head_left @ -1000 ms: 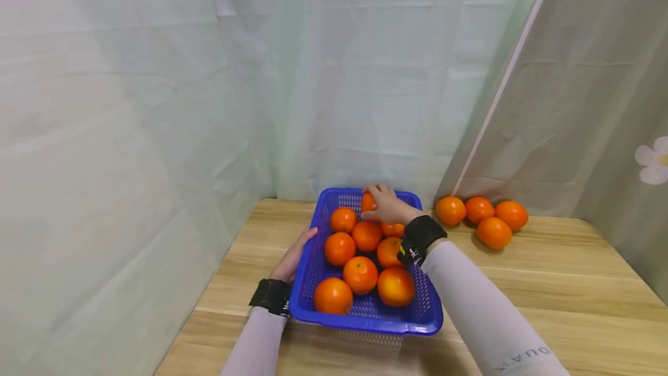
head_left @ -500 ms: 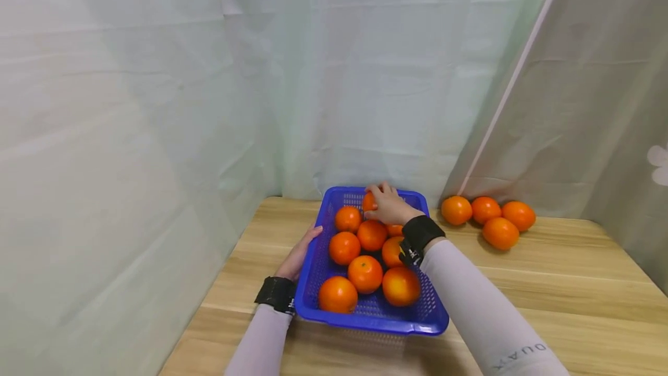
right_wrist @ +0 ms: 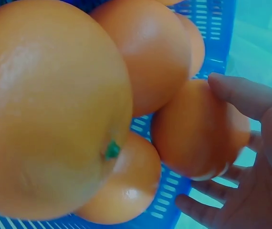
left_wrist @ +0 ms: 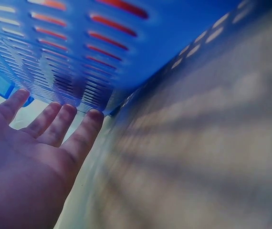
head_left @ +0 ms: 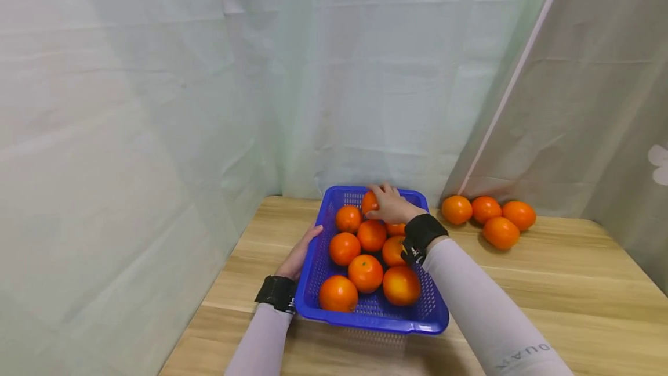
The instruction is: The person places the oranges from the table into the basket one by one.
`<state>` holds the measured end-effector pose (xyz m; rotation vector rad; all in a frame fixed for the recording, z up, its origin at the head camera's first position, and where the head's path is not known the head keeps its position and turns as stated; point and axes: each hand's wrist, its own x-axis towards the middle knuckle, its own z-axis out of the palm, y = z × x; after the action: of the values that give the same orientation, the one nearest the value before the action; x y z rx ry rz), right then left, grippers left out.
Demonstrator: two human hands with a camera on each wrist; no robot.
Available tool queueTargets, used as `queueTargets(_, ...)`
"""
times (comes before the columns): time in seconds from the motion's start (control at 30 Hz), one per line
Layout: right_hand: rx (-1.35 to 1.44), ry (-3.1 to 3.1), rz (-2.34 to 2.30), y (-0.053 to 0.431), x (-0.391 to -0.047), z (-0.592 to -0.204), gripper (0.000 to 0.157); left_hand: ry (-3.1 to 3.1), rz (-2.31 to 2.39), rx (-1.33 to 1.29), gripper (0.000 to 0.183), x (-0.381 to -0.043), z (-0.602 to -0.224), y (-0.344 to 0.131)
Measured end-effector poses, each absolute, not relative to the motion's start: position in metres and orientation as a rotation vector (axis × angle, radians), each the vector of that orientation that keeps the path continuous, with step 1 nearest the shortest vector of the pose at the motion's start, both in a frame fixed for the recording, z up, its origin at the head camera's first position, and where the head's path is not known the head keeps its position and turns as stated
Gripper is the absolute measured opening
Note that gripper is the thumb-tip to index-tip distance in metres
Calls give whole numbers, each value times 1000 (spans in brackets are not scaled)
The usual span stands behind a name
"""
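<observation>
A blue plastic basket with perforated sides holds several oranges. At its far end my right hand grips an orange, thumb on one side and fingers curled round the other. That fruit sits close beside other oranges in the basket, partly covered by the hand in the head view. My left hand is at the basket's left side, thumb up by the rim. Seen from the left wrist, the fingers of that hand reach out fairly straight against the slotted wall, palm apart from it.
Several more oranges lie together on the wooden table, right of the basket and near the back edge. A pale curtain hangs behind the table, and another stretch of it runs down the left side.
The head view has shifted a little, so basket and fruit appear slightly further right. Both hands keep nearly the same places, the right one still holding the orange.
</observation>
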<state>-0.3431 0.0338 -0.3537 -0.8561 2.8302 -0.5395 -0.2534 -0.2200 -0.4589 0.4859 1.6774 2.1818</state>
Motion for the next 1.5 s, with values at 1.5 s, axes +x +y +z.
queueTargets(1.5, -1129, 2954, -1256, 140, -316, -325, 43, 1626, 2185, 473, 57, -249, -461, -226)
